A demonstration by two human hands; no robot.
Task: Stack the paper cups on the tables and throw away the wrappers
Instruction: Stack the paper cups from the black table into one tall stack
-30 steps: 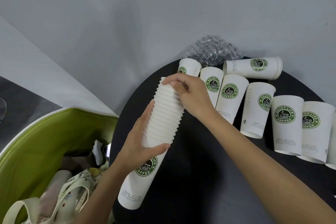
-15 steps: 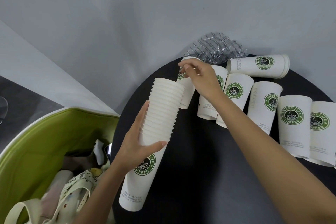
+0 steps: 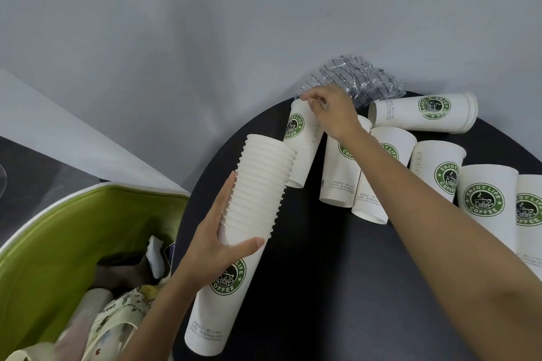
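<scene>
Well, the left hand (image 3: 217, 246) grips the tilted cup stack (image 3: 258, 193). The right hand (image 3: 331, 111) seemingly pinches the end cup (image 3: 299, 149), and a snatch could topple the neighbouring cups (image 3: 340, 182).

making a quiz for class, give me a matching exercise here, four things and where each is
Things: 1 stack of cups; 2 wrapper; 3 leftmost loose cup; 4 cloth bag.
Places: a in the green container; b gripped by the left hand; c pinched on top by the right hand; d crumpled at the table's far edge.
Pairs: 1-b, 2-d, 3-c, 4-a.
</scene>
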